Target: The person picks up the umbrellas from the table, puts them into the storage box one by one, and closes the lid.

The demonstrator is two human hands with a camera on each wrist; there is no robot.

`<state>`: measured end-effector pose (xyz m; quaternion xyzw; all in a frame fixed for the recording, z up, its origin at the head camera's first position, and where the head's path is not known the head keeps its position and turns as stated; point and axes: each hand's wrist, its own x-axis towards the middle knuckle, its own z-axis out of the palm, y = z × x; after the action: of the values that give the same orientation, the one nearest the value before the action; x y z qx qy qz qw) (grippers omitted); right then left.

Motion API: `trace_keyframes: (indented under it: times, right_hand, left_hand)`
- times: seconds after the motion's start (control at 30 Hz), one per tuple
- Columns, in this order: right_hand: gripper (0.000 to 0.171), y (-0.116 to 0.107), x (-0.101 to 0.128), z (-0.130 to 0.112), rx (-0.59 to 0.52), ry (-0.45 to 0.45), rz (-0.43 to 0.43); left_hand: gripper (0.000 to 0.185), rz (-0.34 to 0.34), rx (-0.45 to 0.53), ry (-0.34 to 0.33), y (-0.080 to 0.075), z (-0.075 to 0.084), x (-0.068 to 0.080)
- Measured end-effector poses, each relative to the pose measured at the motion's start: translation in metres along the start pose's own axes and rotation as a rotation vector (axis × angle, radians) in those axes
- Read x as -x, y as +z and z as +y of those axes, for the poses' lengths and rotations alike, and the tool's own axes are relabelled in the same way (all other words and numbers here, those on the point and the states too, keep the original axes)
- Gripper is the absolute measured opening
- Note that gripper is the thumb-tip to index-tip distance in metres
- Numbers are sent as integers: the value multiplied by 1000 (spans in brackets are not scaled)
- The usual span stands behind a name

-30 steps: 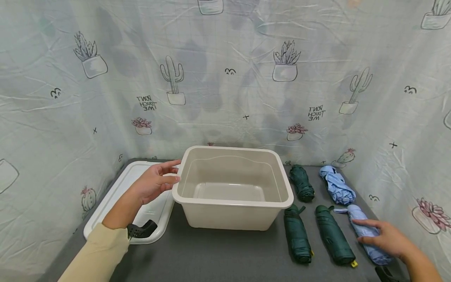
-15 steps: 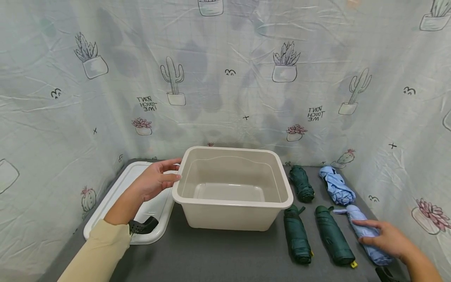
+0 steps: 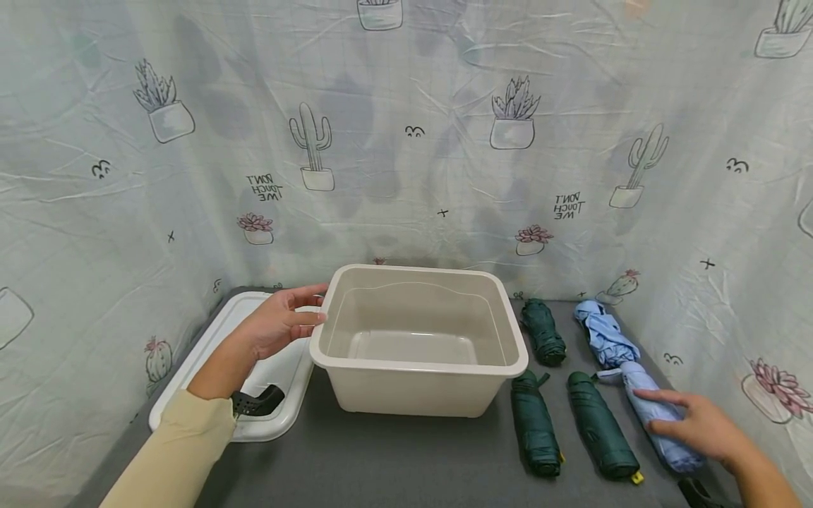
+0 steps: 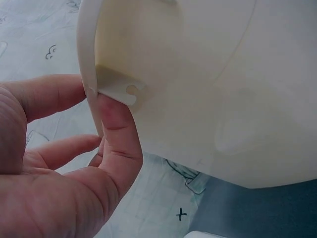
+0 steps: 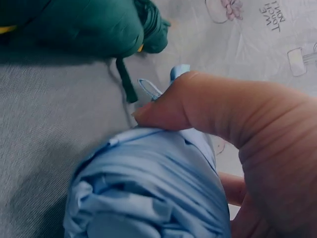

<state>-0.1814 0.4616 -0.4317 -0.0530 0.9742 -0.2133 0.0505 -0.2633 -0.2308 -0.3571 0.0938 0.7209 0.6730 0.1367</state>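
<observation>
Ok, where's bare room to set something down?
Grey tabletop before the beige plastic tub, between the white rectangular lid and dark green rolled fabric bundles. Also the tub's empty inside. Crowded: right side, with those and light blue fabric bundles.

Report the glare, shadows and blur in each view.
Head view: fairly even light, a bright glare streak on the floor inside the tub, sheen on the wrinkled curtain; left wrist view: dimmer, the tub's side hazy and low in detail; right wrist view: dark shadows by the blue bundle and green bundle, detail rather soft.
</observation>
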Motion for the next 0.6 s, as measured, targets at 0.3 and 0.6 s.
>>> trace_keyframes:
  times: [0.3,0.6]
  right_hand:
    - [51,-12,-4,-23,-76,-77,56]
    - [51,-24,-12,-44,-183,-130,52]
  left_hand:
    - [76,-18,15,-14,-1,0,-1]
    - [77,-26,16,-15,-2,2,-3]
